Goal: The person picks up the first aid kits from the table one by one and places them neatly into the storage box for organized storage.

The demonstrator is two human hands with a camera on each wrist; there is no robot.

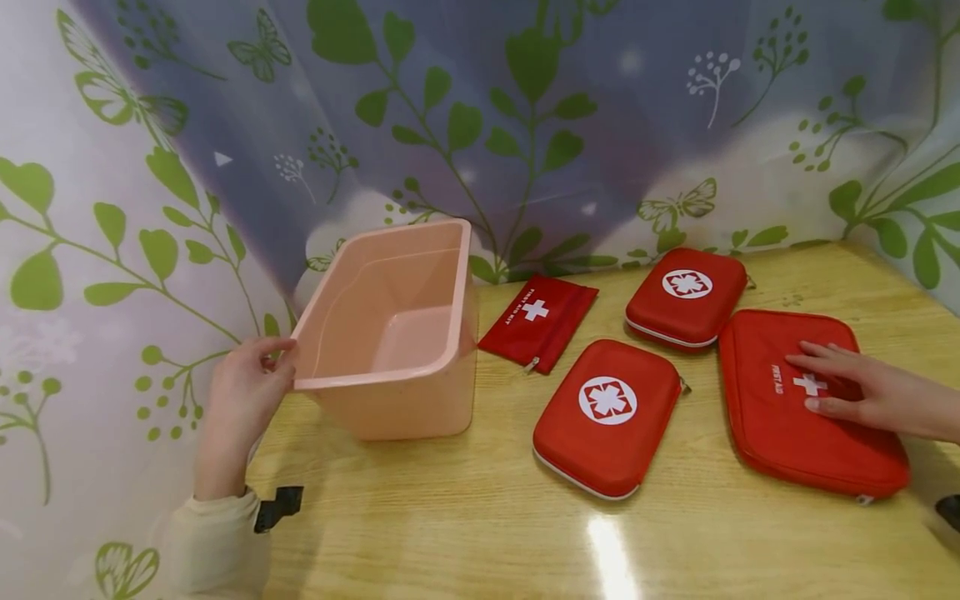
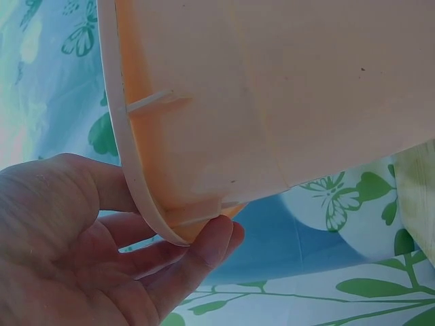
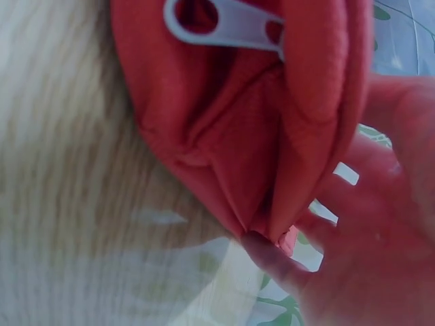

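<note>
At the left, my left hand (image 1: 246,392) pinches the near left corner of a pink plastic bin (image 1: 408,408) by its rim. In the left wrist view, the thumb and fingers (image 2: 211,241) are curled round that rim. My right hand (image 1: 873,392) rests flat on a large red first aid bag (image 1: 813,446), its fingers spread over the white cross. The right wrist view has the side of this bag with a pale zipper pull (image 3: 228,24), the fingers lying along its far side.
Between the bin and the bag lie a flat red first aid pouch (image 1: 534,321) and two hard red cases, one nearer (image 1: 611,450) and one farther back (image 1: 678,312). All stand on a wooden table (image 1: 480,517). A patterned curtain (image 1: 480,125) hangs behind and at the left.
</note>
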